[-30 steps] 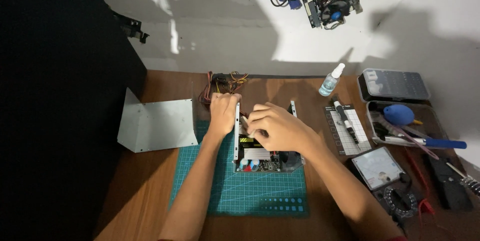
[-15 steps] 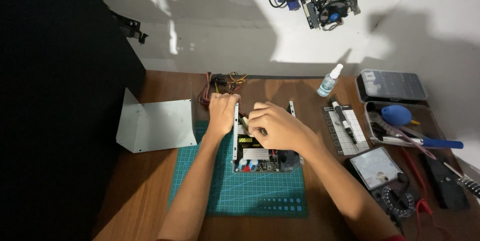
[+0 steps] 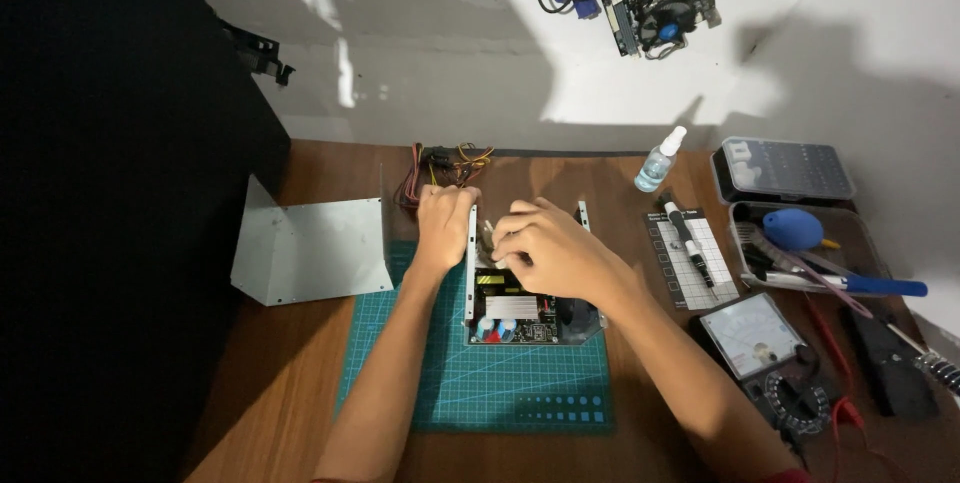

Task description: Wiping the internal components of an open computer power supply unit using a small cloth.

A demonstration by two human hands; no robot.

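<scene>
An opened power supply unit (image 3: 520, 308) is seen on a green cutting mat (image 3: 500, 373) in the middle of the wooden desk (image 3: 300, 363). Its left metal wall is gripped by the left hand (image 3: 443, 226), fingers curled over the far edge. The right hand (image 3: 545, 248) is laid over the circuit board with fingers bent inward; whether anything is pinched cannot be told. A bundle of coloured wires (image 3: 440, 168) is trailed behind the unit. A bent metal cover (image 3: 310, 248) is set to the left, and an analogue multimeter (image 3: 770, 353) lies to the right.
</scene>
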